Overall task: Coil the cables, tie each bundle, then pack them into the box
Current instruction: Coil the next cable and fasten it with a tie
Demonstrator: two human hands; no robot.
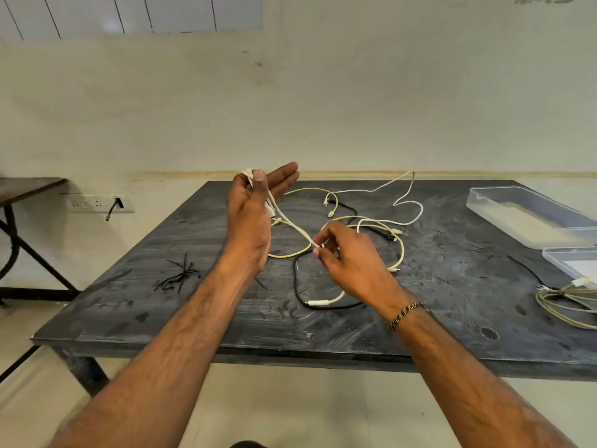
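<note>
While left hand (250, 218) thumb-pins it, white cable (292, 223) slants down-right to pinching right hand (347, 257).

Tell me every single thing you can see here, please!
white cable: one, white, stretched between both hands above the table
loose cables: several, white, yellowish and black, tangled mid-table
coiled cable bundle: one, pale greenish, right edge of table
cable ties: a few, black, left part of table
plastic box: one, clear, far right of table
box lid: one, clear, just in front of the box
table: one, dark grey, scuffed
wall socket panel: one, white, on wall at left
bracelet: one, black and tan, right wrist
left hand: raised, thumb holds cable end
right hand: fingers pinch the cable
</note>
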